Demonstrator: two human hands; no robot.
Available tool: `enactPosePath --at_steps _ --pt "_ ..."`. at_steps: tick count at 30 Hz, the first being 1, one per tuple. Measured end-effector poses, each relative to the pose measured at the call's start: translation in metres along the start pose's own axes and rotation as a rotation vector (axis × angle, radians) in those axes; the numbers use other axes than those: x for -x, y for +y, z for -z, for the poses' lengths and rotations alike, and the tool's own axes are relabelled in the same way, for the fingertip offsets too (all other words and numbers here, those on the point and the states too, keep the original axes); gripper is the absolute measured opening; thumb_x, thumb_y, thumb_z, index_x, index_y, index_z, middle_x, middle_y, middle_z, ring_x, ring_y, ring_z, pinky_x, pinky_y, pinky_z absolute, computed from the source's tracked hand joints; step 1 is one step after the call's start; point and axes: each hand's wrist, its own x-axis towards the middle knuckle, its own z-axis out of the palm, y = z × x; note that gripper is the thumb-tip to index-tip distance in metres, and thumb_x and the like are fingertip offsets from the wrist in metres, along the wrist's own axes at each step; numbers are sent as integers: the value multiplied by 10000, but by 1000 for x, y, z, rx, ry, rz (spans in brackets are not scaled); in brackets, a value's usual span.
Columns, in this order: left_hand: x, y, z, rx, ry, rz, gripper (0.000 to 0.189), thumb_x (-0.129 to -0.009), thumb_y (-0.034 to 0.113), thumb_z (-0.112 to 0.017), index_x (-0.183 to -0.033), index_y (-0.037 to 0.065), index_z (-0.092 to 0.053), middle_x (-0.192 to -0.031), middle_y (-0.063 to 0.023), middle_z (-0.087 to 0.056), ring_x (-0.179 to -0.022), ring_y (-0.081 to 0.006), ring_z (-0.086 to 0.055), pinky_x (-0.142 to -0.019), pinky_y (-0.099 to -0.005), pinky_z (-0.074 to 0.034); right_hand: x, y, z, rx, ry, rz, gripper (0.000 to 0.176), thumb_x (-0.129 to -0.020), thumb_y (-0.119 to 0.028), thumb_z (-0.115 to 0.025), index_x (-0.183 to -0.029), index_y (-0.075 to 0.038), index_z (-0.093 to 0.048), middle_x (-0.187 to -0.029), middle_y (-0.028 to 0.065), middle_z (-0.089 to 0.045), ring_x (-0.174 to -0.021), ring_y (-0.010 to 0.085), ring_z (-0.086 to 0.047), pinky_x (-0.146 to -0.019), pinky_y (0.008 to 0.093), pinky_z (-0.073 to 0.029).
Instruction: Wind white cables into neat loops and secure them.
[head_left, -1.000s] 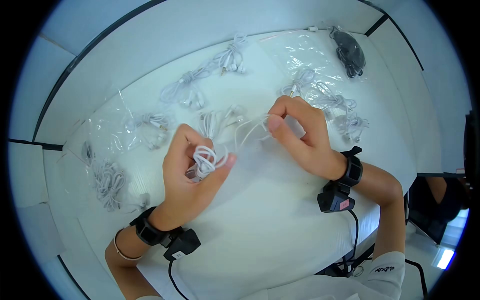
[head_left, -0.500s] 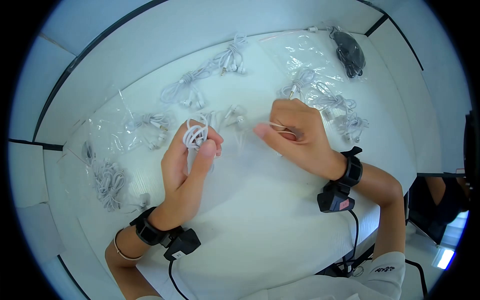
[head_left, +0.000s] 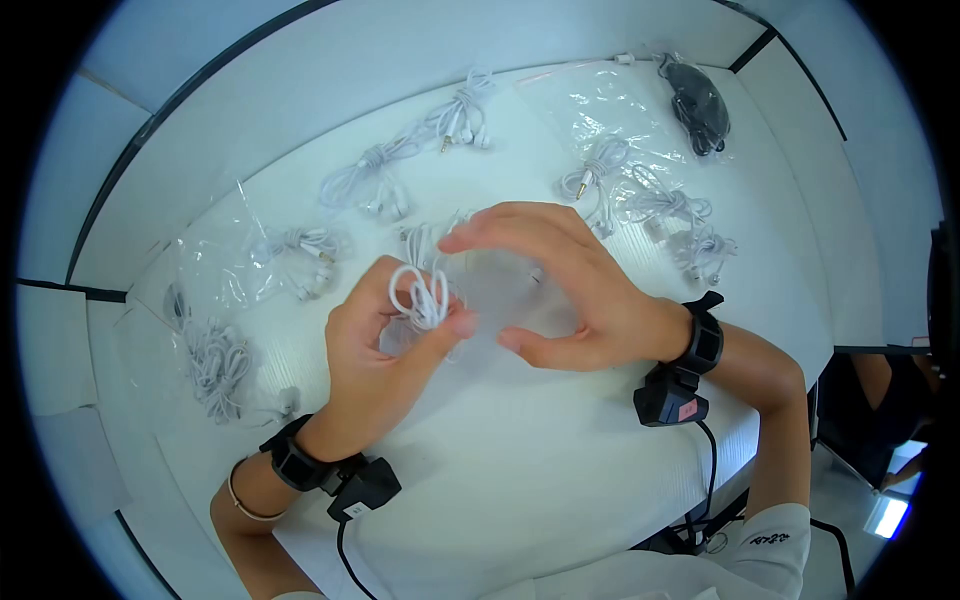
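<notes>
Between the thumb and fingers of my left hand (head_left: 375, 345) is a coiled bundle of white earphones (head_left: 424, 298), its loops standing up above the grip. My right hand (head_left: 575, 290) is just to the right, fingers and thumb spread wide, with nothing seen in its grasp. Its fingertips come close to the coil's upper right. Partly behind my hands, more white cable (head_left: 417, 240) shows on the table. Farther back lie two other coiled white earphone bundles, one around (head_left: 372, 175) and one with its plug and earbuds showing (head_left: 465, 120).
On the right rest several white earphone coils (head_left: 672, 205), a clear plastic bag (head_left: 605, 100) and a dark cabled object (head_left: 698, 105). At left are another clear bag (head_left: 215, 265) and a cable pile (head_left: 218, 365). Low white panels (head_left: 240, 140) border the white table (head_left: 520, 450).
My right hand has let go of the white cable, moved left and spread its fingers. The coil in my left hand has shifted slightly right and turned.
</notes>
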Motion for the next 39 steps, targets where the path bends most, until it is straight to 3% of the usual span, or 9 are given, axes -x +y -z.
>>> enactPosePath --at_steps 4,7,11,19,22,24,27,34,39 --pt "0 1 -2 -17 -87 17 206 -762 11 -712 -865 37 -536 -792 -28 -624 -726 -59 -562 -660 -216 -444 2 0 -3 83 -27 18 570 -720 -148 -688 -1251 -107 -483 -1207 29 -541 -1169 250 -454 -962 383 -320" --pt "-1 3 3 -71 -197 31 215 -788 1 -686 -894 21 -501 -811 -74 -624 -760 -124 -626 -606 -235 -494 1 -1 -3 124 -42 10 469 -733 -185 -705 -1164 -116 -535 -1158 15 -556 -1154 240 -456 -949 381 -317" --pt "2 5 -3 7 -174 95 222 -769 55 -736 -879 22 -546 -789 -24 -611 -702 -33 -534 -615 -200 -438 4 5 -2 142 -79 38 264 -712 -201 -726 -931 -93 -625 -1078 24 -585 -1107 250 -470 -906 381 -339" --pt "-1 3 -3 -84 -173 43 238 -761 64 -742 -873 30 -535 -751 -11 -600 -660 -24 -493 -575 -183 -407 7 7 -5 80 -95 72 224 -699 -115 -698 -904 -63 -623 -1004 59 -593 -1004 258 -526 -843 372 -391" --pt "-1 3 -3 -41 -170 25 218 -777 41 -705 -871 38 -508 -766 -23 -592 -661 -33 -482 -583 -193 -382 8 7 -7 52 -78 34 164 -672 -54 -658 -818 -63 -585 -905 67 -597 -914 250 -557 -754 338 -427" --pt "-5 1 1 -151 -179 -127 208 -785 17 -674 -862 41 -483 -795 -40 -591 -678 -46 -477 -609 -203 -380 8 5 -8 44 -47 4 147 -664 -29 -641 -734 -82 -524 -835 39 -586 -846 228 -562 -696 317 -425" --pt "-4 2 -1 75 -150 -102 221 -795 -10 -634 -858 50 -431 -834 -62 -579 -704 -67 -462 -653 -224 -379 8 6 -8 71 -19 -6 148 -664 -28 -628 -737 -75 -508 -734 37 -562 -798 222 -556 -678 325 -431" --pt "-2 -2 3 -60 -58 -67 308 -749 22 -699 -902 64 -435 -755 18 -547 -627 -8 -404 -548 -168 -307 8 9 -8 69 31 -53 154 -651 -41 -635 -731 -71 -507 -717 39 -539 -730 223 -541 -644 314 -428" --pt "-3 12 -6 -54 9 71 258 -743 0 -697 -819 73 -461 -705 45 -492 -607 -13 -369 -527 -177 -267 8 7 -6 71 41 -88 128 -667 -29 -620 -732 -66 -515 -720 35 -539 -734 218 -536 -655 321 -423"
